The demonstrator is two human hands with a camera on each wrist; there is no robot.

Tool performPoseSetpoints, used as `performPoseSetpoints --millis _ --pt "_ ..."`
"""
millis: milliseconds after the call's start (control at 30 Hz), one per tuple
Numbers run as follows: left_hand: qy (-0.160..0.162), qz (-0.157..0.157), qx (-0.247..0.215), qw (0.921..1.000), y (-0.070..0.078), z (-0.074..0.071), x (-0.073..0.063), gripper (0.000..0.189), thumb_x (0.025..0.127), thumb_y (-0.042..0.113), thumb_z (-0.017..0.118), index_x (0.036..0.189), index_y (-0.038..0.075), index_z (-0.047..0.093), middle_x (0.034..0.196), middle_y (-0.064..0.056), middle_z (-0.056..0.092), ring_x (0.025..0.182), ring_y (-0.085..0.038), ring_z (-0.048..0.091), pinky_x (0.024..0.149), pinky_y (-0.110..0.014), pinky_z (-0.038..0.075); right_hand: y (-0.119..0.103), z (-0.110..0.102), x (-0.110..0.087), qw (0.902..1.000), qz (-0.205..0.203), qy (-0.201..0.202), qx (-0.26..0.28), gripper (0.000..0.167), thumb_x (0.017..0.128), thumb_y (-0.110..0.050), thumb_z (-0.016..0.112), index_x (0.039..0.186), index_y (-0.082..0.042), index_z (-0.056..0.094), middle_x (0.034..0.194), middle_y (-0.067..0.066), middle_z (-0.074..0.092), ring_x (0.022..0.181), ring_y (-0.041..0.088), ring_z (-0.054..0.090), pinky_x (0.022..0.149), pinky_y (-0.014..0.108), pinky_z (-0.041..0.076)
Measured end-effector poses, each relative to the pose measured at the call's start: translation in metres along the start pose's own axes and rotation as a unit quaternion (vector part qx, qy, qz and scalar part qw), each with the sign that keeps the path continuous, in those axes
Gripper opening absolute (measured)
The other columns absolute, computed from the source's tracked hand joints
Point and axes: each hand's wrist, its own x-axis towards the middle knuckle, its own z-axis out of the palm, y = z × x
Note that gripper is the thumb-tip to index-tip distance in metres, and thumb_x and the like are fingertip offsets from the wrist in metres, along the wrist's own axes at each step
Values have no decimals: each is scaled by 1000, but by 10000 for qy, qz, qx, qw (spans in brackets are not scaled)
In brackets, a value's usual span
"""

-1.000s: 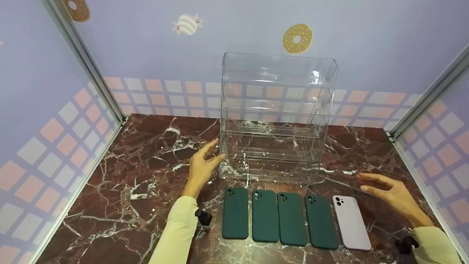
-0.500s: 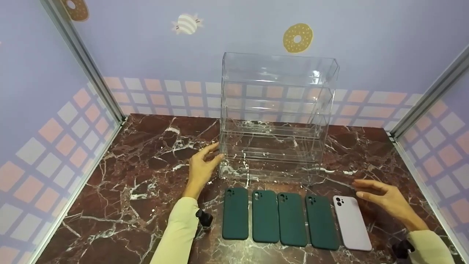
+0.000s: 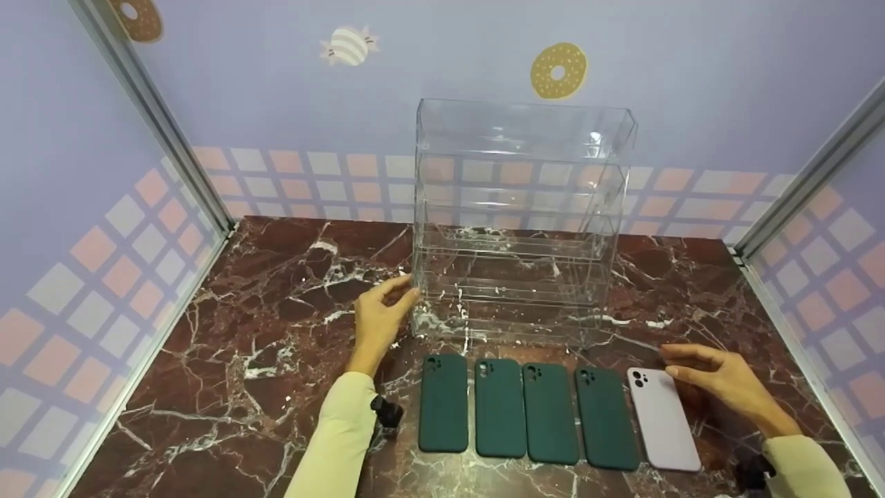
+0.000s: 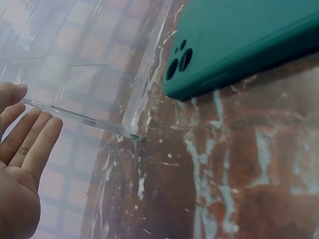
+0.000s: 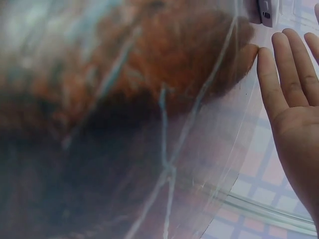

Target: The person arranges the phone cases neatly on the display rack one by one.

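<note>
A clear tiered acrylic display rack (image 3: 511, 301) stands on the marbled table. Its left edge is touched by my left hand (image 3: 378, 315), thumb towards the front, fingers extended along the side. In the left wrist view those fingers (image 4: 40, 144) lie beside the clear panel's edge. Several dark green phone cases (image 3: 444, 404) lie in a row before the rack, camera holes away from me. At the row's right end is a pale lilac phone case (image 3: 665, 420). My right hand (image 3: 726, 377) hovers by its upper right corner, fingers loosely extended, holding nothing.
Patterned purple walls (image 3: 311, 104) enclose the table at the back and sides. Metal corner posts (image 3: 173, 131) rise at both back corners. The marbled tabletop (image 3: 228, 332) extends left of the rack. Black wrist cameras (image 3: 387, 411) sit on both sleeves.
My right hand has moved left and slightly towards me, closer to the lilac phone case. The left hand stays at the rack's left edge, slightly lower. Rack and phone cases have not moved.
</note>
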Motion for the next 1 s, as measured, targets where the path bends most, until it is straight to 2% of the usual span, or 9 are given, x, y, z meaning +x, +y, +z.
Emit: performPoseSetpoints --millis 100,300,433,567,800,1000 --pt "119 -100 96 9998 7 1 4 28 95 12 83 121 3 80 105 -10 80 92 -29 77 76 -24 58 0 1 -2 9999 69 -1 -90 41 101 -15 76 139 1 68 133 12 72 111 5 70 87 20 55" --pt "319 -162 23 9994 19 5 13 28 95 19 84 120 8 81 108 -7 80 92 -23 77 76 -25 58 -1 2 -4 9994 245 -77 -229 45 101 -20 77 140 -1 68 136 16 70 112 5 69 88 20 54" --pt "496 -352 43 9981 23 7 17 28 95 23 84 119 8 82 106 -6 80 92 -19 77 76 -24 59 -1 4 -3 9989 278 -210 -322 45 100 -22 78 140 -3 69 137 16 69 114 3 66 90 20 53" --pt "611 -482 51 9970 24 8 19 24 95 22 84 115 8 83 101 -6 80 88 -19 77 73 -24 60 -1 5 -2 9986 107 -328 -411 43 99 -21 80 138 -4 71 136 16 70 115 4 66 90 21 54" --pt "772 -361 196 9962 25 11 21 21 93 20 86 108 6 84 98 -9 80 84 -21 77 68 -22 58 0 6 -1 9977 -144 -525 -393 46 95 -17 83 137 -4 71 133 19 69 110 8 69 85 26 59" --pt "832 -308 334 9955 26 14 24 24 91 25 88 107 7 84 96 -6 80 86 -26 77 68 -22 54 2 6 -3 9950 -530 -666 -518 46 92 -9 85 134 1 71 117 19 67 96 13 69 76 26 59"
